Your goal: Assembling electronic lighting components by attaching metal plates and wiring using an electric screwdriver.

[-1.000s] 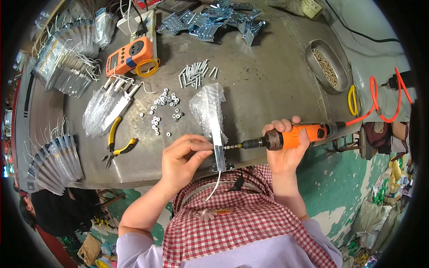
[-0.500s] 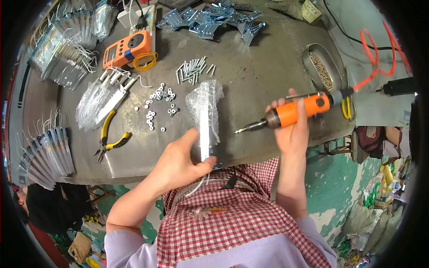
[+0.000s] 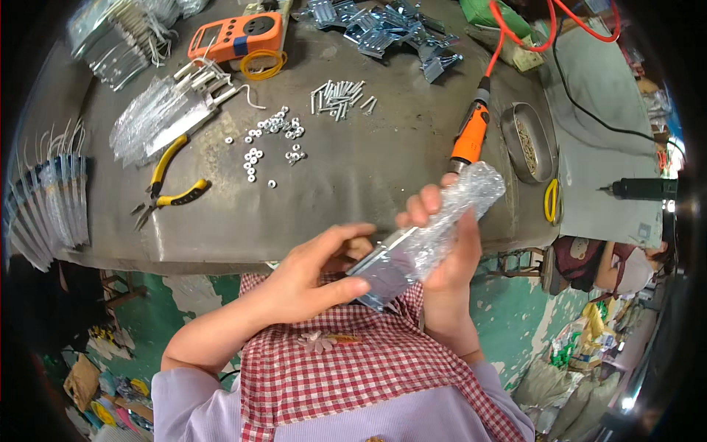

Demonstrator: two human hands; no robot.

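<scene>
Centrally, a person's two bare hands meet over a flat metal part (image 3: 387, 276) partly covered in clear bubble wrap (image 3: 471, 195), held slantwise above the worktable's (image 3: 412, 166) near edge, its wrapped end toward one o'clock and its bare end toward seven. The right hand (image 3: 451, 269) is closed around the wrapped section, thumb on one side, fingers on the other. The left hand (image 3: 305, 276) has its thumb against the bare end and its fingers curved near the edge; whether they pinch it cannot be told.

Taking that part as the clock's centre, an orange power screwdriver (image 3: 471, 136) on a red cord (image 3: 497, 51) is at one o'clock, its tip hidden behind the wrap. An oval metal tray (image 3: 546, 158) of small pieces sits between one and two. Blue-tinted brackets (image 3: 375, 37) are heaped at twelve, loose screws (image 3: 339, 97) at eleven, and small white-ringed nuts (image 3: 272, 125) at ten. Yellow-handled pliers (image 3: 169, 163) lie open between nine and ten. A red-checked apron (image 3: 309, 383) shows at seven.
</scene>
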